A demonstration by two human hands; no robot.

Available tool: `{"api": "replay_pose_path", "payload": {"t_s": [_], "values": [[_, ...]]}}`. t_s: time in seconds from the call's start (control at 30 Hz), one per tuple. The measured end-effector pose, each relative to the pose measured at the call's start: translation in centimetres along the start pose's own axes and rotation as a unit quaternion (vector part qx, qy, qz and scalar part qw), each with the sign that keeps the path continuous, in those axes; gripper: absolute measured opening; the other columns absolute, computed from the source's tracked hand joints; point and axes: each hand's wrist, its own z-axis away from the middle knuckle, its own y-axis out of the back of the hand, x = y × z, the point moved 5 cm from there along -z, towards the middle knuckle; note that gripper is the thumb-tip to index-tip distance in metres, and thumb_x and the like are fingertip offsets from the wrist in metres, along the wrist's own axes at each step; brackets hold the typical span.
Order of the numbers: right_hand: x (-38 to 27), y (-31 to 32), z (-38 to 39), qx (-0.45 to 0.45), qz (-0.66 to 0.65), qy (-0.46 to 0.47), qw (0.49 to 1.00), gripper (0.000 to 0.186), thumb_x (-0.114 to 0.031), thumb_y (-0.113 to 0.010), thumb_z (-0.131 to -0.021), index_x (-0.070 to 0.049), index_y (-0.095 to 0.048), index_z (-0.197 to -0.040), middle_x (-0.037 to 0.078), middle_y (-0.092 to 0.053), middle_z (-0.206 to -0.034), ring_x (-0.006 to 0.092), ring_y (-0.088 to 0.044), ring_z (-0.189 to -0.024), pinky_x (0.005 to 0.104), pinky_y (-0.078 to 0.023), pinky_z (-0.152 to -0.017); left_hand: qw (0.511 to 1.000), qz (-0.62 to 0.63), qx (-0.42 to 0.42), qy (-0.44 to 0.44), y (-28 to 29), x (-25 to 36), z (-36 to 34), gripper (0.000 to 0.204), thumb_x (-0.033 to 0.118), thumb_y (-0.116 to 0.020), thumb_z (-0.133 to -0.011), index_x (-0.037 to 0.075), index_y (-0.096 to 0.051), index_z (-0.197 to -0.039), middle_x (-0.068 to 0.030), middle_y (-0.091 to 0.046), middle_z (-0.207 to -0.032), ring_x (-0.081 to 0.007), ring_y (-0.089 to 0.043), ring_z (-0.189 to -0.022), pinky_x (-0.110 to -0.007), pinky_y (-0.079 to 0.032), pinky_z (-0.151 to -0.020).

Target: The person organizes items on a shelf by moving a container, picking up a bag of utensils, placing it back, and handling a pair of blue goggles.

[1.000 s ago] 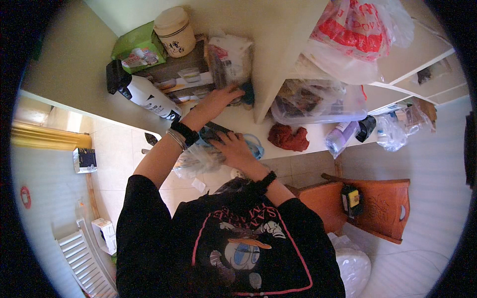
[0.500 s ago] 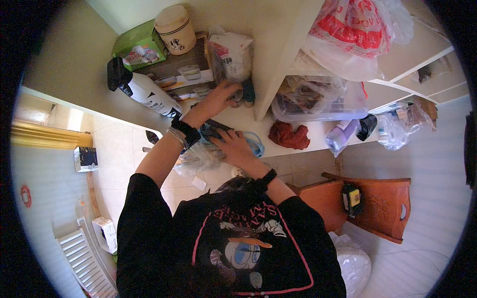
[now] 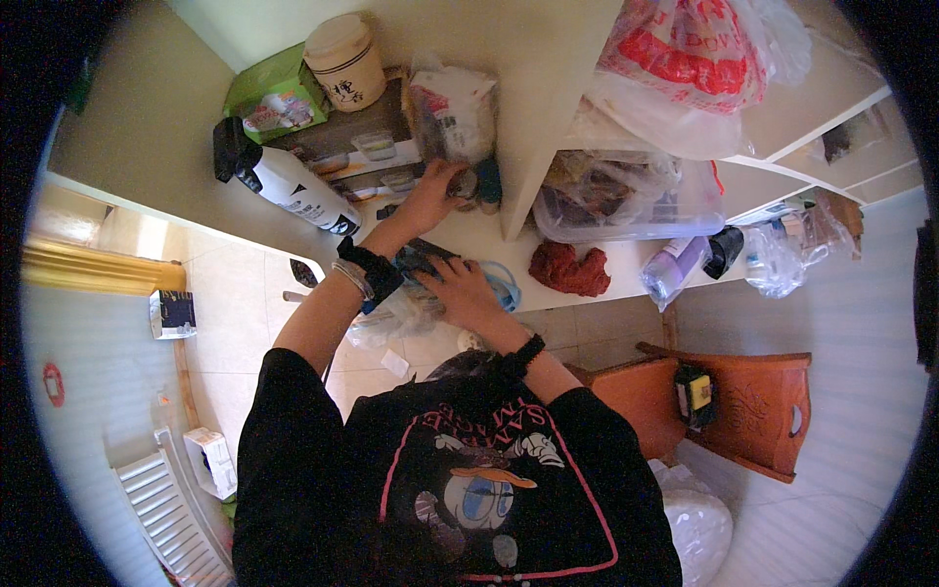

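Note:
My left hand (image 3: 430, 203) reaches into the shelf compartment, its fingers curled round a small round see-through container (image 3: 464, 183). Just beyond its fingertips stands a dark green bottle-like thing (image 3: 487, 184), and behind it a clear plastic bag with white contents (image 3: 455, 112). Nearer to me, my right hand (image 3: 468, 292) lies with fingers spread on a dark flat thing (image 3: 421, 259) at the shelf's front edge. Beside that hand a light blue loop or strap (image 3: 504, 287) shows. A crumpled clear bag (image 3: 396, 318) hangs below both hands.
A white spray bottle with black top (image 3: 293, 186) leans at left, near a green box (image 3: 279, 93) and a cream canister (image 3: 344, 64). Small clear tubs (image 3: 374, 147) sit in a rack. Right of the divider are a plastic bin (image 3: 626, 210) and red cloth (image 3: 569, 269).
My left hand has stayed at the round container, with only a slight shift of wrist and forearm. My right hand remains on the dark thing. The view has moved a little.

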Motion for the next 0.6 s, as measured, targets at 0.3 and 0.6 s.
{"api": "replay_pose_path", "payload": {"t_s": [0.3, 0.6], "values": [[0.2, -0.4, 0.2, 0.041, 0.018, 0.009, 0.999, 0.071, -0.031, -0.071, -0.062, -0.02, -0.044, -0.127, 0.011, -0.042, -0.126, 0.0295, -0.041, -0.11, 0.045, -0.036, -0.09, 0.991, -0.119, -0.048, 0.038, 0.3, 1.0, 0.6, 0.065, 0.021, -0.065, -0.077, -0.001, -0.028, -0.126, -0.0284, -0.054, -0.102, -0.0442, -0.054, -0.094, -0.045, -0.046, -0.078], [0.2, -0.2, 0.2, 0.042, 0.014, 0.009, 0.999, 0.07, -0.027, -0.07, -0.063, -0.02, -0.044, -0.127, 0.011, -0.043, -0.124, 0.0296, -0.042, -0.109, 0.0444, -0.035, -0.091, 0.98, -0.192, 0.036, 0.037, -0.7, -0.9, 0.3, 0.059, 0.028, -0.064, -0.076, 0.001, -0.037, -0.12, -0.022, -0.056, -0.104, -0.0407, -0.056, -0.091, -0.044, -0.048, -0.075]]}}
